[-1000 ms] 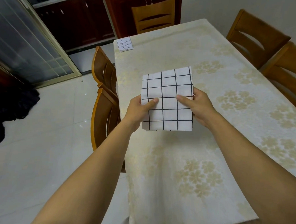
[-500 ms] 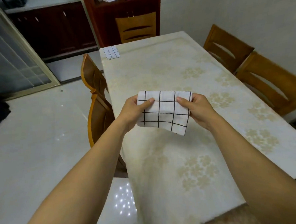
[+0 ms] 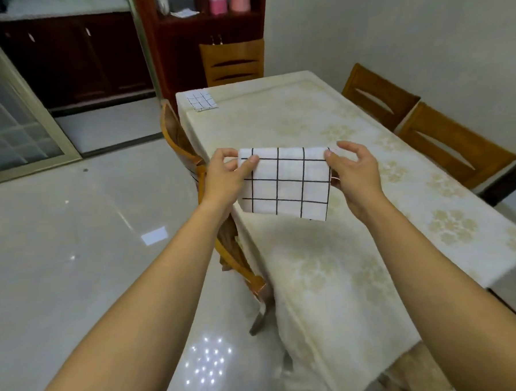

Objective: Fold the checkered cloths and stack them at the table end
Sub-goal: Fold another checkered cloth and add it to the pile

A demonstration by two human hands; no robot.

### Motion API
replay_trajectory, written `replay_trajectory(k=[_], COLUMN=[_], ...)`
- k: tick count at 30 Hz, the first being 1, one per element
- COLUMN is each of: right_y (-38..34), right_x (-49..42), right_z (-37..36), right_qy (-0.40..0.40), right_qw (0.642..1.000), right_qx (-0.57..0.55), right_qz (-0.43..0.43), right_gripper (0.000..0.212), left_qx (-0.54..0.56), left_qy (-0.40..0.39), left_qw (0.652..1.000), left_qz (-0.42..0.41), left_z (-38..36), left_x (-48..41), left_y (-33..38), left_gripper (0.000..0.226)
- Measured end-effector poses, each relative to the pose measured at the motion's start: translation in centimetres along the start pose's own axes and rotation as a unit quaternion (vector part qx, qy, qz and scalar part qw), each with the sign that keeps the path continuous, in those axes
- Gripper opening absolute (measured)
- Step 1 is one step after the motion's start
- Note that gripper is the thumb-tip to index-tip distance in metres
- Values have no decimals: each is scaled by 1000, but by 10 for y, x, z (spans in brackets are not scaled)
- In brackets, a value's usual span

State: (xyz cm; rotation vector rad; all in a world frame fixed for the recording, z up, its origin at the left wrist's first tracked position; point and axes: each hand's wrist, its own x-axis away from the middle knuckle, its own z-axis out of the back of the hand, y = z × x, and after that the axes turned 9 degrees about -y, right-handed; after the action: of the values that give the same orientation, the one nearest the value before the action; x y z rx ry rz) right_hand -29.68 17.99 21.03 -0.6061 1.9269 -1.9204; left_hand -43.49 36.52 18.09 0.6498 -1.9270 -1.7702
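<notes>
- Our left hand (image 3: 224, 179) and right hand (image 3: 352, 172) each pinched a top corner of the checkered cloth (image 3: 286, 185), seemingly above the table's (image 3: 307, 127) left edge.
- A second cloth (image 3: 201, 101) lay far left.

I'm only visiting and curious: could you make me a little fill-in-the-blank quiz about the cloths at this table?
1. The left hand and the right hand pinch the held cloth by its two ____ corners.
2. Its pattern is black lines on a ____ ground.
3. A second cloth, already folded, lies at the far ____ corner of the table.

Missing words: top; white; left.
</notes>
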Motion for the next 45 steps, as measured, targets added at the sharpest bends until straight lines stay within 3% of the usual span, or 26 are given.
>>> replay_trajectory(k=[5,10,17,20,23,25,31,37,41,45], right_y=[-10,-23,-30,-27,-22,-23,-26,-32,-35,-37], right_x=[12,-4,-45,-75,-116,-146,-219,-276,-310,-348], right_z=[-56,-112,-178,-202,-223,-240,-286,-313,-330,-355], right_qy=[-79,-167,-147,-160,-218,-243,-189,-139,-99,-62], right_qw=[992,968,974,976,975,970,982,990,994,998], right_qx=[82,169,154,140,52,22,-4,-20,-42,-11], right_qz=[62,78,79,53,10,-1,16,1,3,27], right_gripper=[18,28,14,36,65,67,50,64,62,55], left_qx=[-45,-95,-73,-41,-21,-17,-77,-63,-15,-75], left_qy=[-47,-45,-27,-35,-22,-17,-16,-95,-115,-113], left_qw=[997,991,996,998,999,1000,997,993,993,989], left_qz=[-50,-82,-51,-29,-13,-3,-29,-24,-19,-50], left_z=[65,116,167,186,207,223,264,285,298,322], left_x=[4,-3,-51,-81,-118,-144,-225,-301,-353,-414], left_y=[21,45,61,59,57,58,74,70,61,58], left_gripper=[47,34,36,44,53,53,53,70,76,67])
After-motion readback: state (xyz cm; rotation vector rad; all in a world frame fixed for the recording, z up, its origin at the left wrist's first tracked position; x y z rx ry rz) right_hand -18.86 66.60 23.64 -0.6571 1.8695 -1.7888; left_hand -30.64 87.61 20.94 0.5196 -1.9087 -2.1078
